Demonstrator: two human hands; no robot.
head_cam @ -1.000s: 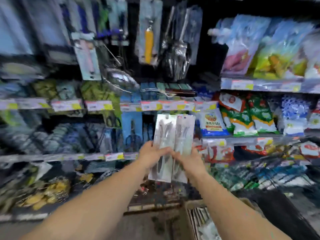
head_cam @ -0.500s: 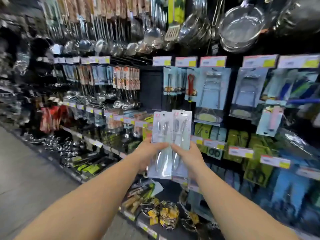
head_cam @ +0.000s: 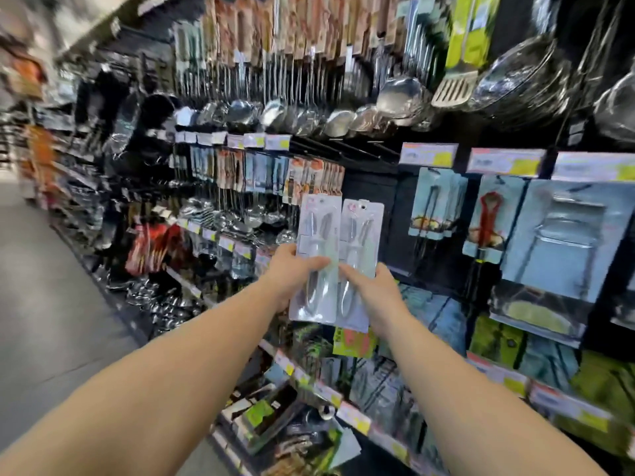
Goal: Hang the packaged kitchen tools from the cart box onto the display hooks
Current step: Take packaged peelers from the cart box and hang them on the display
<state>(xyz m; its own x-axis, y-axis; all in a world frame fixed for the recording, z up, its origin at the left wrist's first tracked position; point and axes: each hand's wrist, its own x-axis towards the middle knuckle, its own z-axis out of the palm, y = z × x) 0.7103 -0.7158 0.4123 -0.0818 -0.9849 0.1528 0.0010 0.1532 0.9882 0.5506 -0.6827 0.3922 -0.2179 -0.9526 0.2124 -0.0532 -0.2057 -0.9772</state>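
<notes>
Holding: two packs, side by side and upright, were raised in front of the display wall, edges touching or overlapping; which, was unclear.
Left hand: it gripped the left pack at mid-height, thumb laid across the front, the other fingers hidden behind the card.
Right hand: it gripped the right pack from its lower right edge, thumb pressed on the front near the seam between the packs, a fingertip showing at the card's right edge, the rest behind.
Packs: each was a pale card with a clear blister over a white-handled tool; a hang hole showed at the top of the right one.
Place: the packs stood before a dark bare panel, below empty hooks.
Around: ladles hung above left, price tags above right, carded tongs just right.
Hard to read: blur smeared the shelves; pack print was illegible; the cart box was out of view.
</notes>
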